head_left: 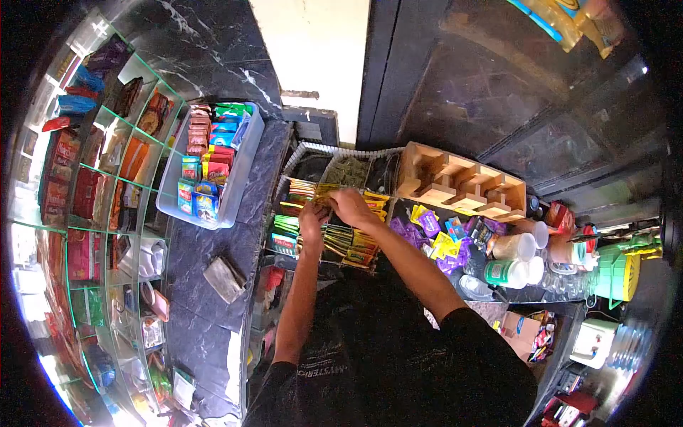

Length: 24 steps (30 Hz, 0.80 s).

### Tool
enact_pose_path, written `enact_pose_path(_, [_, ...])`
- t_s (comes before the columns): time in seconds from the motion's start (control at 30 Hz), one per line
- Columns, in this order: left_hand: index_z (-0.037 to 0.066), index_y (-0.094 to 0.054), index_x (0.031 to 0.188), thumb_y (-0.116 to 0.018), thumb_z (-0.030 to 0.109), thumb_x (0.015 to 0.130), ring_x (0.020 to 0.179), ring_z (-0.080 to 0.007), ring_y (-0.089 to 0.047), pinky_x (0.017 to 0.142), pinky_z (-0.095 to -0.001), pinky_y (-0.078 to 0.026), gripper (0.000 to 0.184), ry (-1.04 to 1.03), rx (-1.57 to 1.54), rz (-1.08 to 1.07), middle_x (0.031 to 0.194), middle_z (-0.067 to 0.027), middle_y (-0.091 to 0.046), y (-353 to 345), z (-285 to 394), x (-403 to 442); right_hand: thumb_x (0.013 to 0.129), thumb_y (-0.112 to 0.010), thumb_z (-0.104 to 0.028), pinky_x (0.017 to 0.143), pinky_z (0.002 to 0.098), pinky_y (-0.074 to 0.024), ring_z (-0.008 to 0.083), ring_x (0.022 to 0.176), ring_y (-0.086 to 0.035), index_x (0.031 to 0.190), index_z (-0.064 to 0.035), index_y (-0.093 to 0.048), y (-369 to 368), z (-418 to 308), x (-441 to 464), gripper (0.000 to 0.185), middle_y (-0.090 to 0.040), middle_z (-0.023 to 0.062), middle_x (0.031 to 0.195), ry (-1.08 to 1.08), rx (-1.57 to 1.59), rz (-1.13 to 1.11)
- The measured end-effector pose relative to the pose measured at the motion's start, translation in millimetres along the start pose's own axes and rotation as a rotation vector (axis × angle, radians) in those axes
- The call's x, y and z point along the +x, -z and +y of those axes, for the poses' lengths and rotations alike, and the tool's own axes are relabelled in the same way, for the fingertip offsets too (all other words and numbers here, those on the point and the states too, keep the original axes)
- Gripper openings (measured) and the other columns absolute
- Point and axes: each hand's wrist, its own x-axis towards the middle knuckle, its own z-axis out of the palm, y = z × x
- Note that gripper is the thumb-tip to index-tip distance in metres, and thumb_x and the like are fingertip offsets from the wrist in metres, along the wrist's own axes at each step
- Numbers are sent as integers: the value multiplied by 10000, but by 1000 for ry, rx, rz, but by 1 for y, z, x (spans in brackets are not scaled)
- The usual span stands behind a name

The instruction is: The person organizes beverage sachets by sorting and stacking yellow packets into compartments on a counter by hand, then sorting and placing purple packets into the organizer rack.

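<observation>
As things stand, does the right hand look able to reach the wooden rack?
Probably yes: the wooden rack stands close, to the right of the right hand, and mainly low yellow sachets show between them, though that hand seems occupied.

We could not tell what the right hand (347, 208) and left hand (311, 220) held, since the hands themselves covered it. Most print on the nearby sachets (359, 245) was too small for us to read. We saw the black shirt (398, 334) cut off at the bottom, yellow packaging (599, 25) cropped at the top right, and glare washing out the outer display shelves (67, 270).
</observation>
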Motion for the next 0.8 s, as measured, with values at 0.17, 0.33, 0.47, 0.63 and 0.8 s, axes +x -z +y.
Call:
enact_pose_path(0.17, [2, -564, 1274, -406, 389, 1043, 1024, -238, -632, 856, -396, -530, 478, -102, 65, -68, 1130, -122, -655, 6, -7, 4, 844, -598, -94, 714, 519, -511, 439, 804, -660, 862, 10, -691, -5, 2, 3, 141, -657, 263, 813, 18, -191, -119])
enact_pose_path(0.33, [-29, -583, 1214, -411, 346, 1042, 889, -202, -617, 782, -354, -522, 447, -119, 211, -21, 1034, -114, -654, 3, -18, 20, 818, -593, -114, 721, 525, -513, 448, 799, -662, 851, 18, -707, -14, 7, 8, 177, -663, 277, 815, 0, -243, -124])
enact_pose_path(0.47, [-22, -605, 1174, -431, 345, 1043, 828, -192, -590, 772, -338, -505, 427, -338, 428, -34, 987, -115, -662, -3, -10, 9, 817, -595, -116, 778, 511, -494, 445, 879, -634, 813, -9, -729, -9, -3, 12, 172, -669, 269, 813, -10, -256, -139])
enact_pose_path(0.63, [-46, -604, 1177, -445, 345, 1028, 875, -257, -607, 813, -366, -481, 447, -427, 626, 79, 992, -171, -666, -6, -15, 14, 818, -624, -176, 858, 501, -460, 380, 1025, -609, 783, -33, -743, -19, -16, 21, 190, -695, 204, 804, -81, -468, -218])
enact_pose_path(0.8, [-64, -620, 1171, -469, 306, 993, 1005, -388, -638, 870, -447, -472, 438, -232, 606, 185, 1096, -239, -672, -12, -14, 20, 810, -652, -246, 923, 502, -437, 346, 1111, -585, 798, -66, -759, -37, -15, 23, 209, -714, 153, 807, -113, -521, -173])
